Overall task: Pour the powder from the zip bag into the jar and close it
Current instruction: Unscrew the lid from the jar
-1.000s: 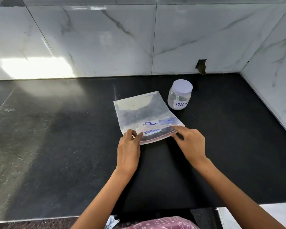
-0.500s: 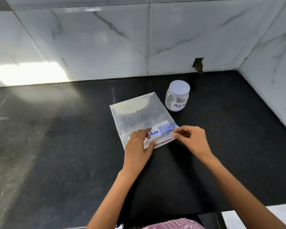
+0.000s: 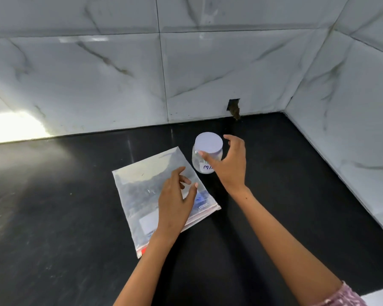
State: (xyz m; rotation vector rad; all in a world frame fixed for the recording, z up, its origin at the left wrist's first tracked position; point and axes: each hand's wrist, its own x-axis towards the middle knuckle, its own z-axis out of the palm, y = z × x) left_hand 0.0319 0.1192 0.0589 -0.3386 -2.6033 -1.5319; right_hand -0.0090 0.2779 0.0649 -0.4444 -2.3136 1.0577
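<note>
A clear zip bag (image 3: 142,191) with a little pale powder lies flat on the black counter (image 3: 53,217), its red zip edge toward me. My left hand (image 3: 175,199) hovers over the bag's near half with fingers spread, holding nothing. A small clear jar (image 3: 205,164) with a white lid (image 3: 209,143) and a handwritten label stands just beyond the bag's far right corner. My right hand (image 3: 230,162) is open and curved around the jar's right side, thumb in front of the jar, fingers apart; whether it touches the jar is unclear.
Marble-tiled walls (image 3: 119,74) close the counter at the back and right, meeting in a corner. A small dark hole (image 3: 234,107) is in the back wall just behind the jar. A bright patch of light falls at the far left.
Both hands have let go of the bag's zip edge. My right hand has moved up to the jar; my left hand has lifted over the bag. The view has tilted upward.
</note>
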